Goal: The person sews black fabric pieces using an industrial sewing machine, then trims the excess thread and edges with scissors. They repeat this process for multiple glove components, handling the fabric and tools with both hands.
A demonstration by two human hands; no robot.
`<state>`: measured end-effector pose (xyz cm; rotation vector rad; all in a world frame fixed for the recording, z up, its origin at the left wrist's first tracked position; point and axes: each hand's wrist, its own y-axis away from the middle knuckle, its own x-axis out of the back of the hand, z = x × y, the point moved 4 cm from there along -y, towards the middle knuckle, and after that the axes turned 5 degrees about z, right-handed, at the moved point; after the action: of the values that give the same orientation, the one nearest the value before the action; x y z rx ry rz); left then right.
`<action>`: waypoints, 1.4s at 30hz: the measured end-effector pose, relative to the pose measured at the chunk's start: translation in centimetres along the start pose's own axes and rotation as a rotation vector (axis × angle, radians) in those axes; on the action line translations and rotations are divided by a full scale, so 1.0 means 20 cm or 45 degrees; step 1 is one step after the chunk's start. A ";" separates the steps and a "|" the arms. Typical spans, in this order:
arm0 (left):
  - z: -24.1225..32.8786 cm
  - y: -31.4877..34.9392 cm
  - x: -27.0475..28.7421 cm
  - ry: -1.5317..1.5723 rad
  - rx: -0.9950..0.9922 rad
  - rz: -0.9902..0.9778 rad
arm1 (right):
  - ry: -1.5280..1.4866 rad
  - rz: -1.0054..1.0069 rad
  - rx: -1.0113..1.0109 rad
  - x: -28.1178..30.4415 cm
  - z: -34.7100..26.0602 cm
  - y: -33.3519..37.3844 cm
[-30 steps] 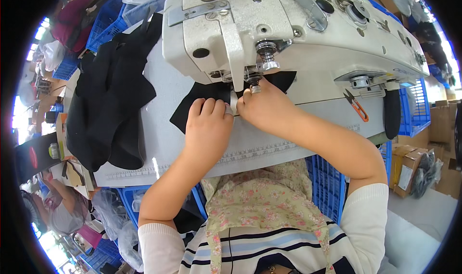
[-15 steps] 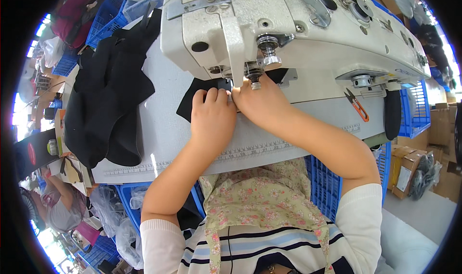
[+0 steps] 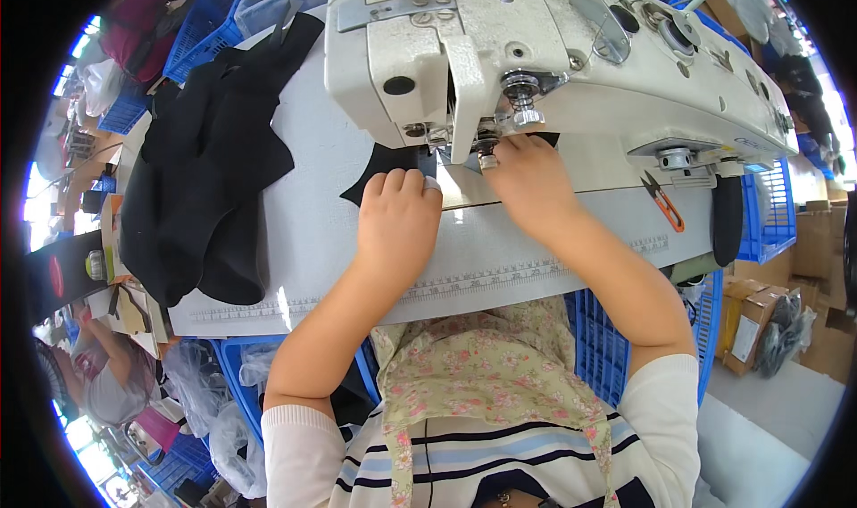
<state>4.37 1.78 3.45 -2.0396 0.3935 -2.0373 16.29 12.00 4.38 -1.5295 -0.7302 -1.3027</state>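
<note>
Under the head of a white sewing machine [image 3: 402, 48] lies a piece of black fabric [image 3: 377, 162], partly hidden by the machine and my hands. My left hand [image 3: 401, 218] is closed, its curled fingers pressing on the fabric's near edge, left of the needle area. To the right of the needle, my right hand [image 3: 533, 185] reaches beneath the tension knob. Its fingers are bent together at another visible bit of black fabric; the fingertips are partly hidden. Bare pale machine bed shows between the two hands.
A heap of black fabric pieces [image 3: 210, 169] covers the table's left side. Orange-handled thread snips [image 3: 662, 202] lie at the right. A printed ruler strip [image 3: 482, 282] runs along the front. Blue crates [image 3: 768, 209] and cardboard boxes [image 3: 752, 320] stand around; another person [image 3: 112, 365] sits far left.
My right hand has moved right, away from the left hand, opening a gap between them. The left hand is slightly lower. The machine appears shifted right in the view.
</note>
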 end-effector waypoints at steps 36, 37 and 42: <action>0.00 -0.03 -0.02 0.047 -0.023 -0.050 | 0.300 -0.080 0.302 -0.17 -0.19 -0.03; -0.01 -0.03 -0.02 0.046 -0.024 -0.043 | 0.274 -0.042 0.278 -0.18 -0.19 -0.03; -0.01 -0.04 -0.03 0.076 -0.010 -0.075 | 0.144 0.049 0.173 -0.17 -0.19 -0.04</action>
<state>4.13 2.67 3.12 -2.0216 0.3574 -2.1390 13.32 9.16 1.12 -1.3443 -0.6992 -1.2738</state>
